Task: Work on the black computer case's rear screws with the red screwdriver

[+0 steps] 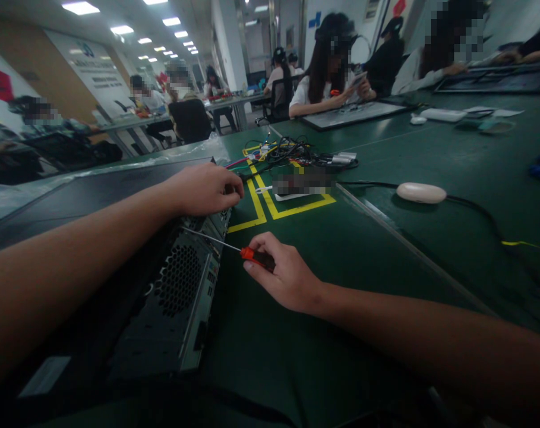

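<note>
A black desktop computer case (131, 339) lies on its side at the left, its rear panel with a honeycomb fan grille (179, 279) facing right. My right hand (287, 273) is closed around the red and black handle of a screwdriver (248, 254). The long thin shaft points left, and its tip reaches the rear panel above the grille. My left hand (205, 189) is at the far end of that panel, wrist over the case and fingers curled down at the edge. Whatever those fingers may hold is hidden.
Yellow tape (296, 209) marks the green table (363, 255). Beyond my hands lie a tangle of cables (296, 151) and a partly blurred phone-like object. A white oval piece (421, 192) sits on a black cord at right. Several people work at the back, one across the table (332, 77).
</note>
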`<action>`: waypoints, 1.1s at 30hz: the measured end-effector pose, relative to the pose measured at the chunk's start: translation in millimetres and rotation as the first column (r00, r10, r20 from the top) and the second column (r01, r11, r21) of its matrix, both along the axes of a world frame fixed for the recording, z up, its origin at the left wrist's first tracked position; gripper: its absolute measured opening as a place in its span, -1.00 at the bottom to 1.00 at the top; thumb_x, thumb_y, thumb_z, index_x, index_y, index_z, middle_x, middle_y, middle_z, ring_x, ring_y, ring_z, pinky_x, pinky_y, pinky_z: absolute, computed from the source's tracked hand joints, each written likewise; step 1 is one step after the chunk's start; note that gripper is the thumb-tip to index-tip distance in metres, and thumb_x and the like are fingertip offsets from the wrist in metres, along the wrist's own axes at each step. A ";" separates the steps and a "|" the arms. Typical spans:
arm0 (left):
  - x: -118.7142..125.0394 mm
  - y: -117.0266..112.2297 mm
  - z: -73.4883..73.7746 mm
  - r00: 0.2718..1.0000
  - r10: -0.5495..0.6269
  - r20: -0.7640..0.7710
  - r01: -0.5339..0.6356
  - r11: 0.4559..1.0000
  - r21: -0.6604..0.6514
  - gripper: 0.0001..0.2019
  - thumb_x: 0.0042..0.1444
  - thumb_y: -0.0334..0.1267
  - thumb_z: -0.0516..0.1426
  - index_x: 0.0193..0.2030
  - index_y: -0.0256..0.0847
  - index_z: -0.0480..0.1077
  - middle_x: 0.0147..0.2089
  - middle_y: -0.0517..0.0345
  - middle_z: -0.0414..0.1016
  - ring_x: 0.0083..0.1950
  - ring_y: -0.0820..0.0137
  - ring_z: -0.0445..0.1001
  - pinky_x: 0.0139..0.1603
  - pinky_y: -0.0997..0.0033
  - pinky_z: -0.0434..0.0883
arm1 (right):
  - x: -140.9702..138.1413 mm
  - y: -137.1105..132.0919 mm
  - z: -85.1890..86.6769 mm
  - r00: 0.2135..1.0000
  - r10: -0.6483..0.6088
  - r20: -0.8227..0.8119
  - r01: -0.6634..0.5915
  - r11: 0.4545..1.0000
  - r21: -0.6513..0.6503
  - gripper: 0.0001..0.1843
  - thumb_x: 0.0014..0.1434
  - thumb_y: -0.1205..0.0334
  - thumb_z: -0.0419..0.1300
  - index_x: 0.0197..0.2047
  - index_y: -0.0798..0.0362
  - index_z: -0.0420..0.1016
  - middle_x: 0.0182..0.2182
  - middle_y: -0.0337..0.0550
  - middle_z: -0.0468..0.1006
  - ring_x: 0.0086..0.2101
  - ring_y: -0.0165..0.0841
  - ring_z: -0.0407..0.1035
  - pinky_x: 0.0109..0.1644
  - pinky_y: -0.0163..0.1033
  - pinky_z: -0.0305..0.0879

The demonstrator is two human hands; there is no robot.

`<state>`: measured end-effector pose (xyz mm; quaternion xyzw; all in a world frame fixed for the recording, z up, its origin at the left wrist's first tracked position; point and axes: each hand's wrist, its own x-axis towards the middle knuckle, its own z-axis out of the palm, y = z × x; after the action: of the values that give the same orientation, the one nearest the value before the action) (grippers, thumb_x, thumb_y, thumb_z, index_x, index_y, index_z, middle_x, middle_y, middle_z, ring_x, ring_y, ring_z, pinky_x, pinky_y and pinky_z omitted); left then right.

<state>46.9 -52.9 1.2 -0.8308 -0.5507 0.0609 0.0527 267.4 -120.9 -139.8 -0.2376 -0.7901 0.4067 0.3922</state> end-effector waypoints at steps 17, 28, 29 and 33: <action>0.5 0.2 0.2 1.000 0.013 0.000 -0.013 1.000 -0.013 -0.57 0.20 -0.02 0.06 0.04 0.01 0.68 -0.11 0.05 0.71 -0.12 0.19 0.60 0.00 0.18 0.42 | 2.2 -1.1 3.7 1.000 0.008 0.018 -0.008 0.999 0.033 -0.86 0.44 0.14 0.20 -0.02 0.00 0.47 -0.19 -0.17 0.61 -0.22 -0.30 0.47 -0.08 -0.18 0.33; 0.7 -0.6 1.1 1.000 0.011 0.008 -0.011 1.000 -0.021 -0.58 0.21 -0.02 0.06 0.03 0.00 0.68 -0.12 0.05 0.71 -0.13 0.21 0.60 0.00 0.20 0.43 | 1.6 -0.6 4.1 1.000 0.001 0.016 -0.001 1.000 0.023 -0.76 0.41 0.09 0.27 0.05 0.02 0.47 -0.20 -0.16 0.62 -0.24 -0.29 0.49 -0.11 -0.17 0.35; 0.6 -0.5 0.8 1.000 0.012 0.006 -0.012 1.000 -0.015 -0.57 0.22 -0.01 0.05 0.03 -0.01 0.68 -0.12 0.05 0.70 -0.14 0.21 0.60 -0.01 0.20 0.43 | 1.4 -0.6 3.5 1.000 -0.005 0.018 0.005 1.000 0.014 -0.73 0.38 0.10 0.30 0.06 0.01 0.45 -0.21 -0.18 0.61 -0.25 -0.30 0.49 -0.13 -0.18 0.34; 0.9 -0.5 0.3 1.000 0.010 0.000 -0.010 1.000 -0.010 -0.56 0.23 -0.01 0.04 0.02 -0.04 0.67 -0.12 0.03 0.70 -0.14 0.21 0.60 -0.01 0.19 0.43 | 0.8 -0.2 1.4 1.000 -0.014 0.009 0.014 1.000 0.015 -0.78 0.37 0.15 0.29 0.00 0.00 0.40 -0.21 -0.20 0.59 -0.27 -0.32 0.47 -0.13 -0.18 0.33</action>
<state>47.8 -53.4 1.5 -0.8283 -0.5545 0.0637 0.0481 268.2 -121.1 -138.4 -0.2419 -0.7932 0.3971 0.3931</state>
